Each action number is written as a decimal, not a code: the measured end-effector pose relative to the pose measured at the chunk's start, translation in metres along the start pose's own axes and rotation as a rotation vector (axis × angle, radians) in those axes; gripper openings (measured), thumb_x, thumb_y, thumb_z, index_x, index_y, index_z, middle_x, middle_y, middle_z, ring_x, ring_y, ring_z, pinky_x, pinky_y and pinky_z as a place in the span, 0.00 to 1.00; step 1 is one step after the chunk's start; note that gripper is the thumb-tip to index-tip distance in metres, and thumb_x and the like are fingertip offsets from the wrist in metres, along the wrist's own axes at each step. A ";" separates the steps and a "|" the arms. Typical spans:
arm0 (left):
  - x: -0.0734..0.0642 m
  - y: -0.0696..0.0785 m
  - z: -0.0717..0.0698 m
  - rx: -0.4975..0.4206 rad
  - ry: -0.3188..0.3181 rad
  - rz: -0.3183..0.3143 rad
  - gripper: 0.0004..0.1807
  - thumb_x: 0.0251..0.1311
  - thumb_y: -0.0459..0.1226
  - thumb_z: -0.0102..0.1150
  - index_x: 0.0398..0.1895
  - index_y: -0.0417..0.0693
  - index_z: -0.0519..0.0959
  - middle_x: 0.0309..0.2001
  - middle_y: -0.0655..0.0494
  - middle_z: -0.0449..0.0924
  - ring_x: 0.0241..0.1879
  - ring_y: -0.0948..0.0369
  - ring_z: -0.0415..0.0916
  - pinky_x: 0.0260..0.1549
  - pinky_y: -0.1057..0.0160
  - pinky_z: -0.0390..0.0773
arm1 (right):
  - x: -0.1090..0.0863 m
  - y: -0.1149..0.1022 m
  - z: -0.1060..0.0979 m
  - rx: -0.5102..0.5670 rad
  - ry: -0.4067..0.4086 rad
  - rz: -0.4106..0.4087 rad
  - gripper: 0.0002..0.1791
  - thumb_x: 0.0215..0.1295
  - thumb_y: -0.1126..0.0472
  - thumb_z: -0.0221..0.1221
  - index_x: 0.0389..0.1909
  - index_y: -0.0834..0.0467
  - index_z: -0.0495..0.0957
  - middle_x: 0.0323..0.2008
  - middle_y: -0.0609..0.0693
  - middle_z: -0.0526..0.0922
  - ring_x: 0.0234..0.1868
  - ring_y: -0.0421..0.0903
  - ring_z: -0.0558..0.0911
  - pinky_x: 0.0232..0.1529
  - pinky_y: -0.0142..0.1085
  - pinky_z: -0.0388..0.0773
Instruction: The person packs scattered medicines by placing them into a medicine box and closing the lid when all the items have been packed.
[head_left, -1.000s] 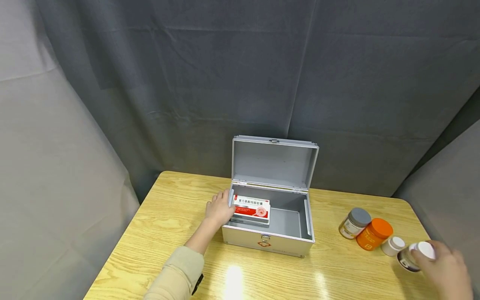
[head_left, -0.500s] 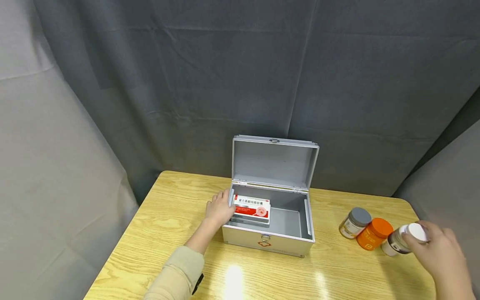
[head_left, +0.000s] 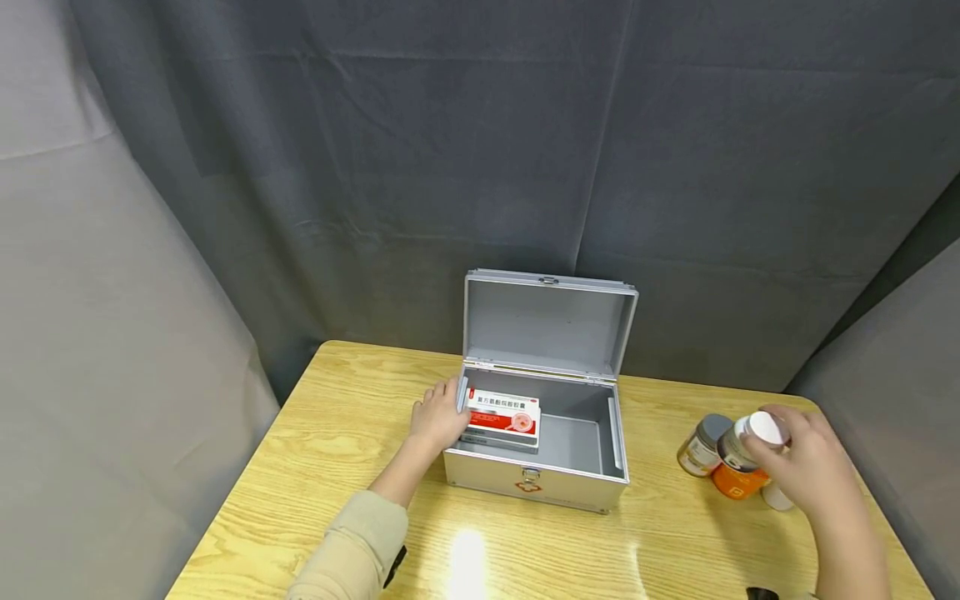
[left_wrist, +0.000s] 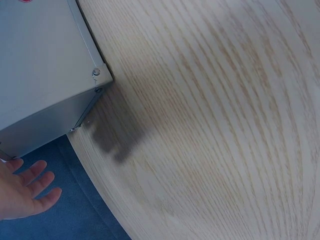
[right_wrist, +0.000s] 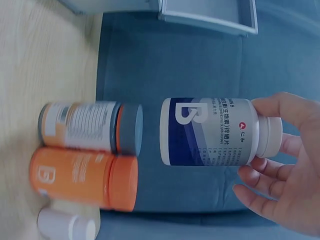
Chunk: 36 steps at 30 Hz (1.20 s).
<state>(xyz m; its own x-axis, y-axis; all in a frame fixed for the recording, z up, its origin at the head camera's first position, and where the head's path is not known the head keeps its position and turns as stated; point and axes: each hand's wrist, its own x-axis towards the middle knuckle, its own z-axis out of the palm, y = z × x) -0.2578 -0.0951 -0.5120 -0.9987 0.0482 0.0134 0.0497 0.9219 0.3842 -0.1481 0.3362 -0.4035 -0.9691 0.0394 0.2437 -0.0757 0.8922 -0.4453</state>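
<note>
At the right-hand end of the pale, wood-grained counter [head_left: 570,550], the person's right hand [right_wrist: 295,185] holds a white plastic bottle with a dark-blue label and white cap [right_wrist: 210,131], thumb and fingers pinching it about the shoulder and neck. The bottle is off the counter and roughly upright; the right wrist view shows open space between its base and the caps of the standing jars. Those jars are a cylindrical jar with a grey cap [right_wrist: 80,125], an orange plastic jar with an orange cap [right_wrist: 75,177], touching the first or nearly so, and a small white bottle [right_wrist: 65,225] beside the orange one. The left hand [head_left: 438,417] rests at the left rim of a silver, rectangular metal case [head_left: 480,479], lid standing raised, its fingers loosely spread outside the wall; how firmly the thumb bears is not clear. Inside, at the left, a flat red-and-white carton [head_left: 501,412] lies stacked on grey-edged packaging. Assessment: the carry is best done with the bottle kept level and its base above the neighbouring caps, since a dip could topple them. The hold sits high, so swing appears likely; a slow, even pace is advised, with the left hand keeping the case steady.
</note>
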 end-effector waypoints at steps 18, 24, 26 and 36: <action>-0.001 0.000 -0.002 -0.001 -0.007 -0.001 0.36 0.54 0.47 0.49 0.67 0.47 0.58 0.61 0.45 0.65 0.58 0.48 0.63 0.51 0.45 0.64 | 0.028 -0.060 0.018 0.031 -0.002 -0.183 0.24 0.54 0.58 0.61 0.49 0.66 0.70 0.39 0.64 0.68 0.31 0.54 0.69 0.29 0.45 0.67; -0.002 0.000 -0.003 -0.003 -0.011 -0.001 0.35 0.54 0.47 0.49 0.67 0.48 0.57 0.61 0.44 0.64 0.59 0.48 0.63 0.52 0.45 0.63 | 0.035 -0.079 0.029 0.064 0.020 -0.240 0.23 0.52 0.60 0.62 0.48 0.66 0.72 0.38 0.63 0.70 0.31 0.53 0.71 0.29 0.44 0.68; -0.002 0.000 -0.004 -0.005 -0.012 -0.001 0.35 0.55 0.47 0.49 0.67 0.48 0.57 0.62 0.44 0.64 0.59 0.47 0.62 0.53 0.44 0.63 | 0.037 -0.085 0.034 0.078 0.025 -0.260 0.22 0.51 0.61 0.62 0.47 0.65 0.72 0.38 0.62 0.70 0.31 0.53 0.71 0.30 0.44 0.68; -0.001 0.002 -0.002 -0.005 -0.015 -0.005 0.37 0.55 0.48 0.51 0.68 0.48 0.56 0.62 0.44 0.63 0.60 0.47 0.62 0.53 0.44 0.63 | 0.049 -0.107 0.053 0.110 -0.033 -0.302 0.20 0.52 0.61 0.62 0.46 0.63 0.74 0.36 0.56 0.70 0.32 0.49 0.69 0.30 0.39 0.67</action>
<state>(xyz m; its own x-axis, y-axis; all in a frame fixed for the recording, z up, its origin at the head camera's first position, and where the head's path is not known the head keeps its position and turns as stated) -0.2562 -0.0940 -0.5097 -0.9988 0.0492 -0.0028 0.0443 0.9204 0.3886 -0.2003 0.2187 -0.3899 -0.9058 -0.2361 0.3517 -0.3843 0.8073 -0.4478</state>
